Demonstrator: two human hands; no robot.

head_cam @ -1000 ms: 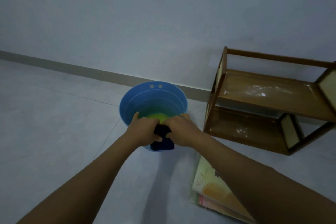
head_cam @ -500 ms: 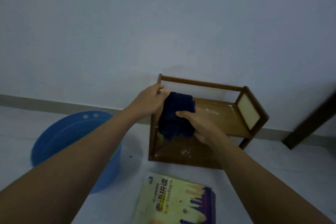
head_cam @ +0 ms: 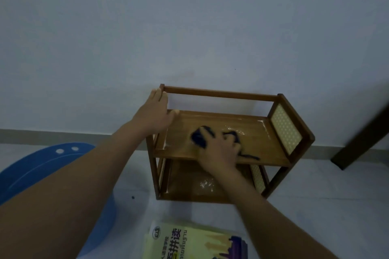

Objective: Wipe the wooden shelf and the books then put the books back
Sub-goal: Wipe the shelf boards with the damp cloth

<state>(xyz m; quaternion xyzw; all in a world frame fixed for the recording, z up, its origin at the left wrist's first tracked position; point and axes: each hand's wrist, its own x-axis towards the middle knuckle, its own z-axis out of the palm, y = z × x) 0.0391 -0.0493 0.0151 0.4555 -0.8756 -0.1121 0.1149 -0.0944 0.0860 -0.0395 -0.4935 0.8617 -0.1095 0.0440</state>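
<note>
A small two-tier wooden shelf (head_cam: pixel 273 132) stands on the floor against the wall. My right hand (head_cam: pixel 219 149) presses a dark blue cloth (head_cam: pixel 200 137) flat on the upper board, which looks wet and shiny. My left hand (head_cam: pixel 155 113) grips the shelf's left side frame at the top corner. White dust specks lie on the lower board (head_cam: pixel 205 184). A stack of books, a yellow-green cover (head_cam: pixel 189 242) on top, lies on the floor in front of the shelf.
A blue plastic basin (head_cam: pixel 42 160) sits on the floor at the left, partly behind my left arm. A dark furniture leg (head_cam: pixel 362 132) slants down at the right. The pale wall rises just behind the shelf.
The cloth went from being wrung over the basin to the shelf's top board. My left hand let go of it and took the shelf frame; my right hand now presses it down.
</note>
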